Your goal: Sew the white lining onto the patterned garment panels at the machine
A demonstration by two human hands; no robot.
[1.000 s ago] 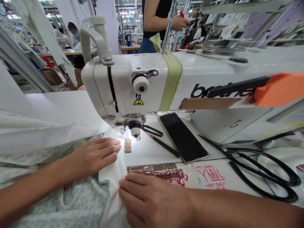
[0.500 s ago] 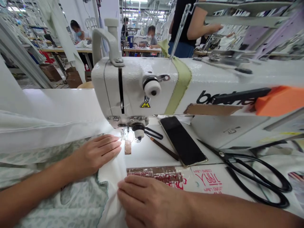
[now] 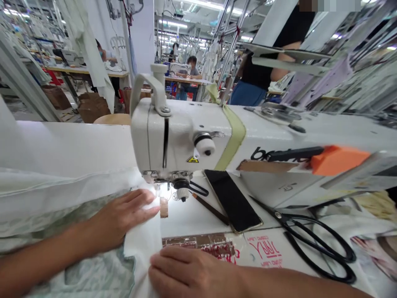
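Lower in view than half a second ago, the left hand (image 3: pixel 128 213), grip released, fingers flat, and right hand (image 3: pixel 182 271), grip impossible to tell, rest on white and green-printed cloth (image 3: pixel 141 244) beside the glossy white sewing machine (image 3: pixel 180 124).

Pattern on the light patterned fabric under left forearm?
Light patterned fabric: mottled pale green on whitish; best in head view.

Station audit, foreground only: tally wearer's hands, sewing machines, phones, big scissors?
Hands: 2, left hand and right hand, both touching white fabric
Sewing machine: 1
Phone: 1
Big black scissors: 1
Total: 5
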